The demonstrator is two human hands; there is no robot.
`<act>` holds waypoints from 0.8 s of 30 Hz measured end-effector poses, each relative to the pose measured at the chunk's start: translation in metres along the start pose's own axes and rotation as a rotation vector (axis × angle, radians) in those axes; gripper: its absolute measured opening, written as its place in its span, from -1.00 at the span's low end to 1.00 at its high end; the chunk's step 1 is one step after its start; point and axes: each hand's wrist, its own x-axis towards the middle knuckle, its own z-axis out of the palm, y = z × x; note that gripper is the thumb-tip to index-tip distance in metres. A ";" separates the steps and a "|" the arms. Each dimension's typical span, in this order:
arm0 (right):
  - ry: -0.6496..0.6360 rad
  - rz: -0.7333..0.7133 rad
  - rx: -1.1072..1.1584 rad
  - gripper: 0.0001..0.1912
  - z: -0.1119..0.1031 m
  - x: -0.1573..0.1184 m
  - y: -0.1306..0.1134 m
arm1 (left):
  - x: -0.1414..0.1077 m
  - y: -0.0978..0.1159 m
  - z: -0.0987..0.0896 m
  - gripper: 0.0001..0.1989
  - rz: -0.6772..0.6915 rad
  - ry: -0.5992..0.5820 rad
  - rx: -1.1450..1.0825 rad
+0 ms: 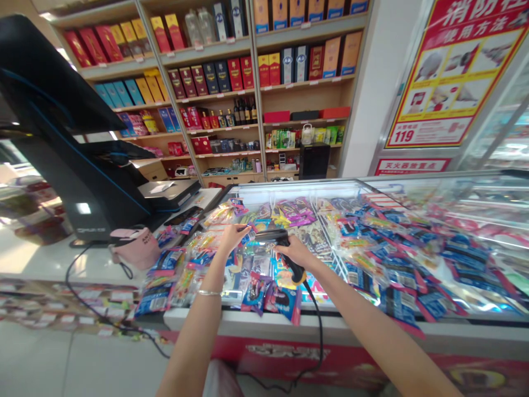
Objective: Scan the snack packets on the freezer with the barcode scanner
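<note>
While our right hand [294, 252] clenched the corded barcode scanner [270, 236] over the packets [397, 264], our open left hand [231, 238] hovered beside it (a snagged cord [320, 331] could have swept packets off the surface [343, 326]).

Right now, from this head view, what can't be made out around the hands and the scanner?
All in the head view:
The trigger of the barcode scanner: hidden by the right hand, if the scanner has one.
The packets directly beneath the left hand: covered by that hand.
Packet labels: too small and glare-washed to read.
The red poster: top cut off by the upper edge.
</note>
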 end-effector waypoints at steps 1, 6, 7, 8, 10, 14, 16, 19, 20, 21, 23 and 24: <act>0.000 0.001 -0.002 -0.76 0.000 0.000 0.000 | 0.000 -0.001 0.000 -0.52 0.003 0.000 -0.003; 0.006 -0.006 0.006 -0.77 0.000 0.001 0.000 | 0.001 -0.003 0.001 -0.49 -0.002 0.001 -0.014; 0.006 -0.009 0.008 -0.78 0.000 0.001 0.001 | 0.001 -0.003 0.001 -0.49 -0.004 0.000 -0.010; 0.005 -0.012 0.009 -0.78 -0.001 0.001 0.002 | 0.001 -0.003 0.001 -0.49 -0.005 0.001 -0.005; 0.006 -0.017 0.008 -0.78 -0.001 0.001 0.003 | 0.002 -0.003 0.002 -0.50 -0.005 -0.005 0.004; 0.014 -0.003 0.011 -0.80 0.001 0.002 0.004 | 0.002 -0.005 0.006 -0.51 -0.014 -0.017 -0.002; 0.024 -0.014 0.086 -0.82 0.000 0.001 -0.001 | 0.003 -0.006 0.004 -0.51 -0.003 -0.003 -0.003; 0.093 -0.072 0.247 -0.88 -0.013 -0.005 -0.017 | 0.007 0.004 -0.006 -0.53 0.012 0.049 0.032; 0.125 -0.094 0.279 -0.89 -0.022 -0.010 -0.023 | 0.008 0.012 -0.010 -0.53 0.014 0.069 0.050; 0.158 -0.116 0.299 -0.88 -0.033 -0.016 -0.030 | 0.009 0.023 -0.015 -0.54 0.018 0.085 0.071; 0.232 -0.164 0.327 -0.85 -0.061 -0.034 -0.040 | 0.011 0.053 -0.021 -0.55 0.049 0.095 0.098; 0.279 -0.187 0.338 -0.83 -0.077 -0.044 -0.043 | 0.012 0.072 -0.021 -0.56 0.075 0.092 0.097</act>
